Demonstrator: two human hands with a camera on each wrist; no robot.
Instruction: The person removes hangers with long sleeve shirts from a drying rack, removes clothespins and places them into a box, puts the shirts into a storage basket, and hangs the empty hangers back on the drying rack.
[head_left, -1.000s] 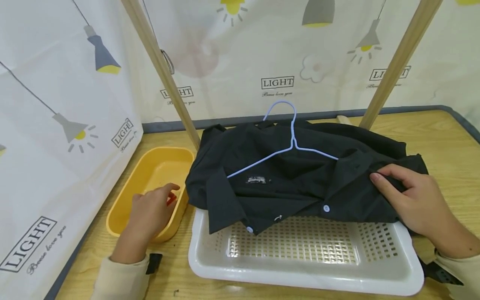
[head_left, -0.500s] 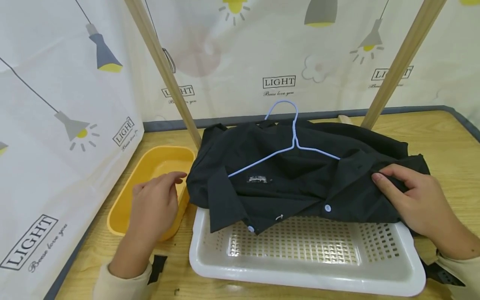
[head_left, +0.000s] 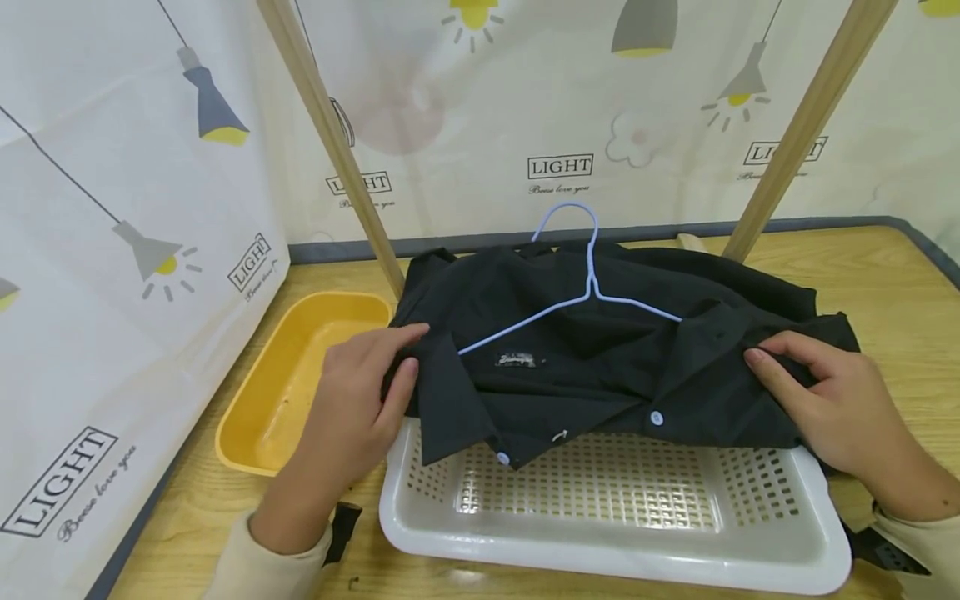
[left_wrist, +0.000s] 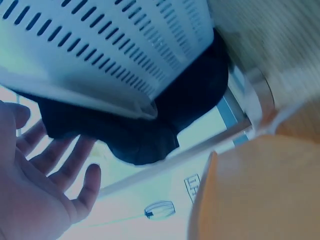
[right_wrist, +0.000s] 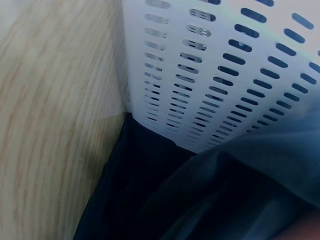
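Note:
A black shirt (head_left: 570, 333) with pale buttons drapes over a white perforated basket (head_left: 615, 550). A light blue wire hanger (head_left: 590, 271) lies with its arms inside the shirt's collar and its hook standing up at the back. At the shirt's left shoulder is my left hand (head_left: 363, 392), thumb and index finger apart at the cloth. In the left wrist view that hand's fingers (left_wrist: 75, 160) are spread beside the black fabric. My right hand (head_left: 840, 400) pinches the shirt's right side between thumb and fingers; the right wrist view shows mostly cloth (right_wrist: 200, 200).
A yellow tray (head_left: 300, 350) stands on the wooden table (head_left: 885, 283) left of the basket. Two wooden poles (head_left: 337, 158) (head_left: 802, 142) rise behind the shirt. A lamp-patterned sheet (head_left: 480, 125) covers the back and left sides.
My left hand came out of the yellow tray and moved right to the shirt's shoulder. A red item seen at its fingers earlier no longer shows. The right hand keeps its pinch.

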